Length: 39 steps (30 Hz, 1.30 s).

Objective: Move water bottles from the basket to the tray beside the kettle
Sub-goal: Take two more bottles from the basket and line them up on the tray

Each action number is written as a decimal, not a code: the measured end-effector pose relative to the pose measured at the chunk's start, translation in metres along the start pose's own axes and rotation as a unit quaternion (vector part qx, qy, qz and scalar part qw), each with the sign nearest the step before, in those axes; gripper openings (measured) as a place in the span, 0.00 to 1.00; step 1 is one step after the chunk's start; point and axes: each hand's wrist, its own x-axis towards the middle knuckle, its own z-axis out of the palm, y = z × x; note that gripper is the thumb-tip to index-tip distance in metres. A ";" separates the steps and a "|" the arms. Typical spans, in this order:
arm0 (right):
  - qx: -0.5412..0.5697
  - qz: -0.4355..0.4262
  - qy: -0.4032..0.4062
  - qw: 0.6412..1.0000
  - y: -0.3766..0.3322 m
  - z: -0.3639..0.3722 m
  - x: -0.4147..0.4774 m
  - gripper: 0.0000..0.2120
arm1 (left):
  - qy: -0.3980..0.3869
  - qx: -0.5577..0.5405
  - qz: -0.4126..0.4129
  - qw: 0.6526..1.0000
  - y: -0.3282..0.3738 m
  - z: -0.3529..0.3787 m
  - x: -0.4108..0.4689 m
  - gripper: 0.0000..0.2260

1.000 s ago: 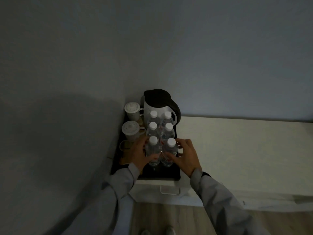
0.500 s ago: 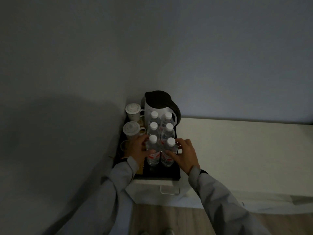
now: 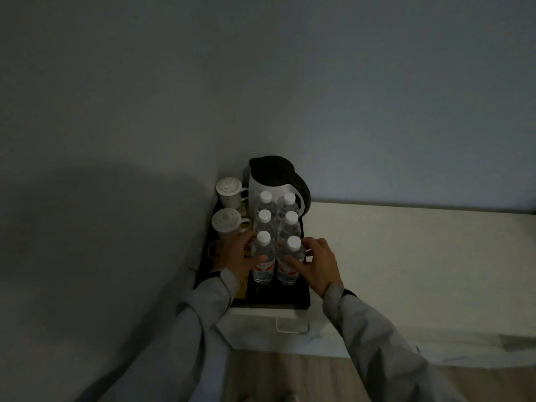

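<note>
Several clear water bottles with white caps stand in two rows on a black tray [image 3: 278, 297], in front of a white kettle [image 3: 271, 184] with a black lid. My left hand [image 3: 236, 256] wraps the front left bottle [image 3: 263, 261]. My right hand [image 3: 317, 264] wraps the front right bottle [image 3: 290, 264]. Both front bottles stand upright on the tray, side by side. No basket is in view.
Two lidded white cups [image 3: 229, 190] [image 3: 226, 224] stand at the tray's left, against the wall. The tray sits on a white cabinet top [image 3: 406, 248] that stretches right. A drawer handle [image 3: 291, 326] shows below the tray. The room is dim.
Both hands have slid a little higher up the front bottles and hold them closer together. The view has shifted slightly downward.
</note>
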 end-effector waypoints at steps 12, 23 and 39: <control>0.015 -0.006 -0.009 1.000 -0.005 -0.001 0.004 0.23 | -0.026 0.005 0.022 0.999 0.000 0.004 -0.001 0.27; 0.025 -0.062 -0.050 0.997 -0.009 -0.008 0.008 0.22 | -0.033 -0.014 0.026 0.999 -0.001 0.003 0.000 0.25; 0.025 -0.017 -0.052 0.998 -0.010 0.003 0.005 0.22 | -0.010 -0.030 0.047 0.998 0.009 0.002 -0.002 0.18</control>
